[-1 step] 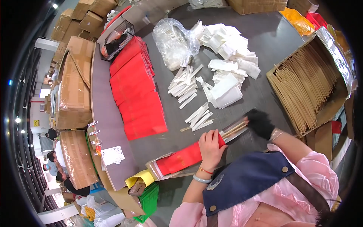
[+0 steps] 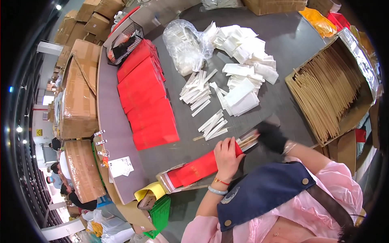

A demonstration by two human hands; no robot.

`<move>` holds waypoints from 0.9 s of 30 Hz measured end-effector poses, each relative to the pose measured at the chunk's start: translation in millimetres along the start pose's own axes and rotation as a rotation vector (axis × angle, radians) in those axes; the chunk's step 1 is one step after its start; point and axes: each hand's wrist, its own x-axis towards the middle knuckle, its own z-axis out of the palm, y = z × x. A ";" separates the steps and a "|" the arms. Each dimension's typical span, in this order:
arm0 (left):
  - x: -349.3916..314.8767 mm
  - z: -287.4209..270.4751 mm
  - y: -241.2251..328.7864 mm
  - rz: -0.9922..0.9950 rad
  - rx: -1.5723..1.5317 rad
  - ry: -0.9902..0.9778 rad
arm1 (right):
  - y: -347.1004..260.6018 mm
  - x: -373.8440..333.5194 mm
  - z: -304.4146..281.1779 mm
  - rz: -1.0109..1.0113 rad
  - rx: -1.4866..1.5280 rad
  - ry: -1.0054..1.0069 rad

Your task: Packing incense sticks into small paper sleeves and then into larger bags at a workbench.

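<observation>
A: What is different now?
B: The right hand (image 2: 272, 137), in its black glove, has come a little nearer to the left hand (image 2: 227, 156); the thin sticks (image 2: 248, 140) between them show a shorter length outside the red packet (image 2: 192, 170) than they did a moment ago.

A: And what does that mean for the work?
B: I judge that the sticks are being slid lengthwise into the packet's open right end; their tips jut out, so the insertion looks unfinished.

A: Where exactly is the packet?
B: It lies slantwise along the near side of the desk (image 2: 287, 95), close to the person's body; its left end rests in a shallow cardboard holder (image 2: 164, 180), its right end is under the left hand.

A: How are the fingers?
B: The left ones lie close together across the packet near its mouth, holding it down; the right ones are blurred at the stick tips; I cannot tell whether they pinch the sticks or only push them.

A: Has anything else shifted?
B: Not that I can see; the stack of red packets (image 2: 148, 95) stays at the left, the white paper sleeves (image 2: 243, 97) stay mid-desk, and the open carton (image 2: 362, 107) of long sticks stays at the right.
</observation>
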 end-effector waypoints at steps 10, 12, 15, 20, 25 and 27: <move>31.2 -49.8 4.4 0.213 0.131 -0.338 | -58.0 12.7 -43.9 -0.459 -0.623 -0.097; 41.1 -94.7 -1.9 0.242 0.173 -0.256 | -56.7 9.5 -67.1 -0.379 -0.577 -0.051; 55.5 -137.1 -40.1 0.238 0.120 -0.045 | -58.5 1.8 -90.9 -0.235 -0.523 0.059; -1.9 -55.7 -60.8 -0.240 0.196 0.192 | -66.4 -1.9 -72.6 -0.242 -0.613 0.030; -29.2 7.7 -37.6 -0.508 0.078 0.152 | -74.9 -0.2 -63.8 -0.273 -0.626 -0.057; -30.4 6.4 -41.7 -0.468 -0.093 0.185 | -76.3 1.6 -63.0 -0.283 -0.649 -0.101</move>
